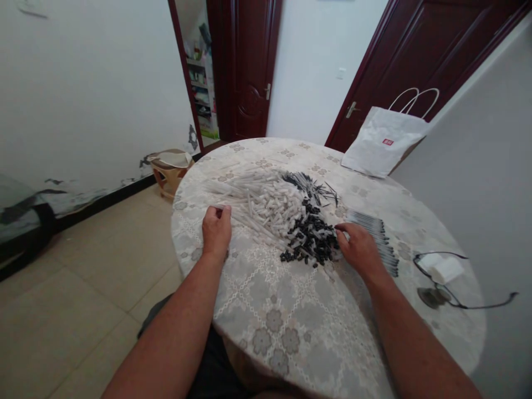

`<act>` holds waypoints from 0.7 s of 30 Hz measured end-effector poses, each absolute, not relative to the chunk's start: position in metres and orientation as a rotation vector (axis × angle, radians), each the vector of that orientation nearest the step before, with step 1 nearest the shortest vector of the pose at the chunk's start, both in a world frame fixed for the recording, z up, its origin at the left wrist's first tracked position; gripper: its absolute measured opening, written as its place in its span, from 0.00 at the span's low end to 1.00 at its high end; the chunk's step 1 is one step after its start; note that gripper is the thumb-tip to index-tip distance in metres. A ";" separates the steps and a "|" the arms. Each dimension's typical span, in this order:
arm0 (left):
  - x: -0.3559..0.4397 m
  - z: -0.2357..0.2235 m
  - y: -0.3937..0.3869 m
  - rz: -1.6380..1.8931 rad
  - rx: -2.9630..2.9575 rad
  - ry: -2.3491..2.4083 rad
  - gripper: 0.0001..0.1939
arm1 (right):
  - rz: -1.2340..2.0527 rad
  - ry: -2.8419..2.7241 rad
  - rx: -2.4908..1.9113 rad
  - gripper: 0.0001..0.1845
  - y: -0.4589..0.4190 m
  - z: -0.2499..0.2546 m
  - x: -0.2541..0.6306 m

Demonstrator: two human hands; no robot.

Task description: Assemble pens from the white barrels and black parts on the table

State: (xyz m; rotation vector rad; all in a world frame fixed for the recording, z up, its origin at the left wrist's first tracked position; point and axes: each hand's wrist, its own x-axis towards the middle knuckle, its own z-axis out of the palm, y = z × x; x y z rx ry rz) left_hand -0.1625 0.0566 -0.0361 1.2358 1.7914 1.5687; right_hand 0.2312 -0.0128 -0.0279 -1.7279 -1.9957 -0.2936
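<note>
A heap of translucent white pen barrels (236,191) lies on the round table. At the heap's left end my left hand (216,228) is closed, a pale pen barrel apparently pinched at its fingertips. Short white pen parts (276,202) fill the middle of the heap. My right hand (358,244) is closed at the right edge of a pile of small black pen parts (311,238); what its thumb and finger pinch is too small to make out. Just beyond that hand, pens with dark ends (376,230) lie in a neat row.
Thin dark refills (310,185) lie behind the black parts. Eyeglasses (446,288), a white folded packet (446,269) and a dark round object (432,297) are at the right. A white paper bag (382,141) stands at the back of the patterned tablecloth (286,310). A stool (168,172) is beyond the left edge.
</note>
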 end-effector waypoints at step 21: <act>-0.150 0.005 0.039 1.665 0.752 1.191 0.15 | 0.030 -1.934 -2.308 0.19 0.075 0.007 0.223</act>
